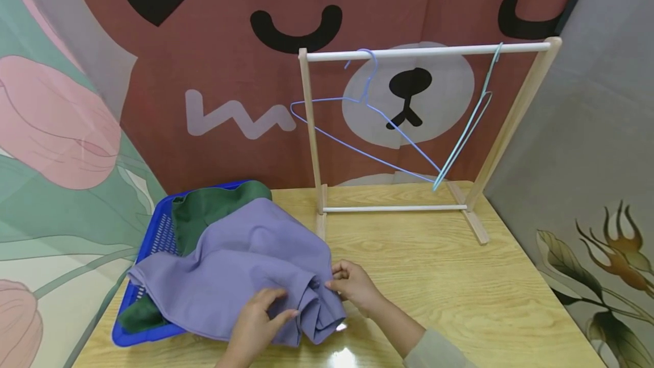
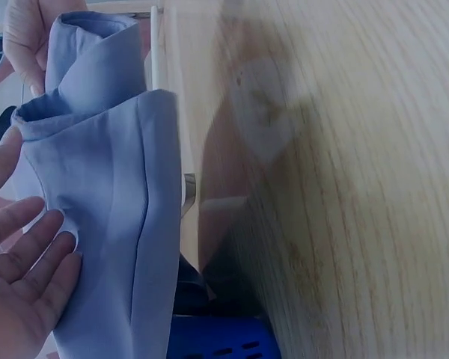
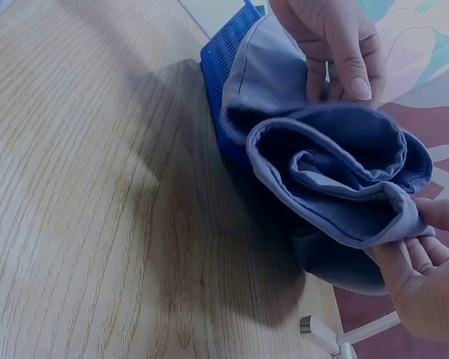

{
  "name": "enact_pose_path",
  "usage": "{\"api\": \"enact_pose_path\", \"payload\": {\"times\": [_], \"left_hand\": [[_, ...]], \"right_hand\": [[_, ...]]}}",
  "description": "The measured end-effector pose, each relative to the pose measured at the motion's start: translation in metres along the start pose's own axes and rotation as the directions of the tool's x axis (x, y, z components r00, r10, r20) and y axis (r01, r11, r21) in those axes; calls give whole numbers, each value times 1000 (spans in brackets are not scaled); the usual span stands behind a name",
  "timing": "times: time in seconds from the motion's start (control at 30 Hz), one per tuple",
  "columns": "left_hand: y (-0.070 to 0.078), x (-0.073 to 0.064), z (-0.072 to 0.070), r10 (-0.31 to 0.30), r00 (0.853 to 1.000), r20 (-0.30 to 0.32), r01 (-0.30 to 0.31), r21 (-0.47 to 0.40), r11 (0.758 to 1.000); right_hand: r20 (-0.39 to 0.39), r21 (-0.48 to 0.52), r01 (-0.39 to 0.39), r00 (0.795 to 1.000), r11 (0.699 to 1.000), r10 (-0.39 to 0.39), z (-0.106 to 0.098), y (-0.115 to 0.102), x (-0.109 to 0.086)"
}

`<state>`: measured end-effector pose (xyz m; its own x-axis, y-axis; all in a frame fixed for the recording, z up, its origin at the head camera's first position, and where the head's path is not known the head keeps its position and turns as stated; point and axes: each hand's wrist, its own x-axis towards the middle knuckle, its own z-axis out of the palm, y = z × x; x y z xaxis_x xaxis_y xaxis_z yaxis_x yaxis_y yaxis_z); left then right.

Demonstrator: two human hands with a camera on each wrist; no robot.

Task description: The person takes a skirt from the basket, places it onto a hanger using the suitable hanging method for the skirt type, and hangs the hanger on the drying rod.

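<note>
A purple garment (image 1: 245, 254) lies bunched over the basket's front right side, its folded hem (image 3: 337, 168) overhanging the table. At the hem's right edge my right hand (image 1: 357, 288) pinches the cloth between thumb and fingers, as the right wrist view shows. Against the front of the same garment rests my left hand (image 1: 255, 322), its fingers (image 2: 34, 265) extended and spread and the thumb apart. Part of the garment hides the blue basket (image 1: 125, 331) and the green cloth (image 1: 204, 209) beneath it. Which kind of garment it is, I cannot tell.
A wooden rack (image 1: 314, 129) with a white top bar (image 1: 424, 51) stands behind on the table (image 1: 434, 277). From its bar hang a purple-blue hanger (image 1: 368, 158) and a light green hanger (image 1: 475, 115). A patterned curtain (image 1: 230, 61) rises at the back.
</note>
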<state>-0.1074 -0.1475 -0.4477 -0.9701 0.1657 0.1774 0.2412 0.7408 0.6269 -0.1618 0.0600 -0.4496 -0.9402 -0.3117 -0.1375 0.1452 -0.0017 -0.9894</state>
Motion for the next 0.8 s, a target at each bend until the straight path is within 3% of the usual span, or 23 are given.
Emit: {"api": "enact_pose_path", "payload": {"times": [0.13,0.2,0.3,0.37,0.63,0.73,0.8], "left_hand": [[-3,0,1,77,991,-109,-72,49,996],[-4,-1,2,136,973,-188,-123,80,989],[-6,0,1,207,933,-293,-175,132,976],[-7,1,0,222,915,-337,-180,151,972],[-18,4,-13,239,883,-403,-156,230,961],[-23,3,-20,222,880,-420,-115,264,958],[-27,0,-25,176,895,-411,-58,284,957]], "right_hand": [[5,11,-8,1000,1000,8,0,2,2],[7,15,-10,1000,1000,10,-1,3,2],[6,18,-7,1000,1000,7,-1,4,2],[5,17,-6,1000,1000,6,-1,3,1],[-9,23,-8,1000,1000,8,-2,0,-2],[-14,22,-12,1000,1000,12,-4,-1,-2],[-16,18,-13,1000,1000,14,-6,-1,-3]]}}
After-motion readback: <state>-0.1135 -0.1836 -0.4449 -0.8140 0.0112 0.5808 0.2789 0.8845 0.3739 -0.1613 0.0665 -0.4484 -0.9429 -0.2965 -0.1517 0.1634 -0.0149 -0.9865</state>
